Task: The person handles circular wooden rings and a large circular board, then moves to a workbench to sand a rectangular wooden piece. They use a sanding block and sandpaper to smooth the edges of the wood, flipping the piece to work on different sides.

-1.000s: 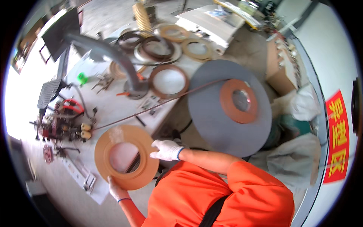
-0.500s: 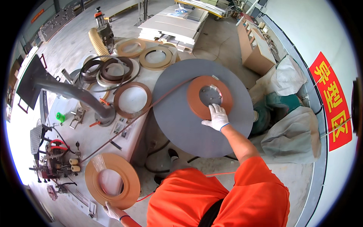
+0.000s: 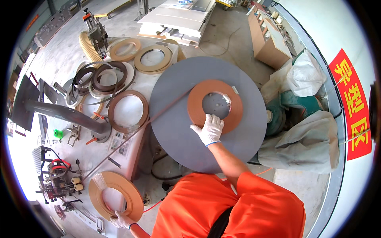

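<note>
Head view, dial centred on the frame. Your right hand (image 3: 209, 131) rests at about six o'clock on the reddish-brown roll (image 3: 234, 113), glove palm-down, fingers loosely apart and reaching the inner rim, thumb spread to the left; it lies on the roll rather than closing around it. The roll sits flat on the grey disc (image 3: 170, 139), close to the dial's centre, its opening showing bare grey.

Your left hand (image 3: 122, 220) grips the tan roll (image 3: 131, 194) between five and six o'clock on its rim, fingers curled over the upper face; thumb's position not clear. That roll is between seven and eight o'clock on the dial, at the near edge of the white desk (image 3: 89, 158), a clear film (image 3: 100, 180) stuck across its upper left.

Strip (image 3: 168, 107): leaves the reddish-brown roll at its ten o'clock, crosses disc and desk, and runs to the small machine (image 3: 55, 184) at eight, ending near its cream rollers (image 3: 76, 181).

Also on the desk: a brown ring (image 3: 111, 113) at nine, dark brown coils (image 3: 95, 81) at ten, a tan ring (image 3: 139, 65) at eleven. Beyond, stacked boards (image 3: 170, 18) at twelve; a white sack (image 3: 305, 77) between two and three.
</note>
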Available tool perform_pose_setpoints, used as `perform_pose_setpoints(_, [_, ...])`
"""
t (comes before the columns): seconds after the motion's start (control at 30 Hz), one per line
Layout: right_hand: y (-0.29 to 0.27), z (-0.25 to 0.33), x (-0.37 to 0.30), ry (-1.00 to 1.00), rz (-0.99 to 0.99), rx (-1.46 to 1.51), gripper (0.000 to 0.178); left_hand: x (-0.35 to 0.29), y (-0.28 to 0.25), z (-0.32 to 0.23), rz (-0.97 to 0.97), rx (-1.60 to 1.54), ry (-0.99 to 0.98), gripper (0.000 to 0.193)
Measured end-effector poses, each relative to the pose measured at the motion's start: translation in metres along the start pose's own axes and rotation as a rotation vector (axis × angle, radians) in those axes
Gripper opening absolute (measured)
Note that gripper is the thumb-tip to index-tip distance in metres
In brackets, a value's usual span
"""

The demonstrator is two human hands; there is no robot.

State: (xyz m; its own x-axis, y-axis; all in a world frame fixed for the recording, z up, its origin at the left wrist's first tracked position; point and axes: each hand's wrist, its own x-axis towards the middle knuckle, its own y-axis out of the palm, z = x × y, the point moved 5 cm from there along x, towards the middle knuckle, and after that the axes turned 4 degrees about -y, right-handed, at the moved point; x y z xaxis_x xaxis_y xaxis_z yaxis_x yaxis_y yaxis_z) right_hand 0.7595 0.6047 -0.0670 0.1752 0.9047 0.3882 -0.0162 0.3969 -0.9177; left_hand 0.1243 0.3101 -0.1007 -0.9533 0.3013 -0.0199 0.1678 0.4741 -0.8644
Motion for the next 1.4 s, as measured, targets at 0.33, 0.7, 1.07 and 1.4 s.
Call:
perform_pose_setpoints(0.33, [-0.001,-0.065,-0.002,-0.495,0.137,0.051,0.097,-0.016,-0.005,0.013,-0.137,0.090,0.019,0.067])
perform_pose_setpoints(0.7, [-0.006,-0.042,-0.002,-0.513,0.228,0.033,0.095,-0.021,-0.003,0.019,-0.161,0.057,-0.004,0.069])
perform_pose_setpoints(1.07, [-0.007,-0.003,-0.003,-0.447,0.157,0.130,0.093,-0.023,-0.002,0.018,-0.212,0.057,-0.001,0.068])
perform_pose_setpoints(1.4, [0.022,0.019,0.022,-0.126,0.041,0.079,0.088,-0.021,-0.002,0.006,-0.202,-0.011,0.018,0.066])
